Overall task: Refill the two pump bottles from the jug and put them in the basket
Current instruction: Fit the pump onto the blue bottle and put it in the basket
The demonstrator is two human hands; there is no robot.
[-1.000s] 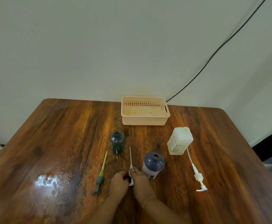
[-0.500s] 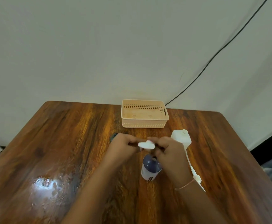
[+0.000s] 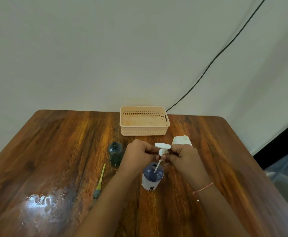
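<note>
Left hand (image 3: 139,155) and right hand (image 3: 182,157) both pinch the white plastic pump head (image 3: 163,147), its dip tube entering the upright dark-blue round bottle (image 3: 152,177).

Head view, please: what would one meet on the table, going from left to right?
Wet patch → yellow pump → dark green bottle → left hand → white pump → right hand. The basket, blue bottle and jug overlap these, so they are omitted.

Soft, dim light; glare patch on the table (image 3: 42,207); wide-angle bending at edges.
</note>
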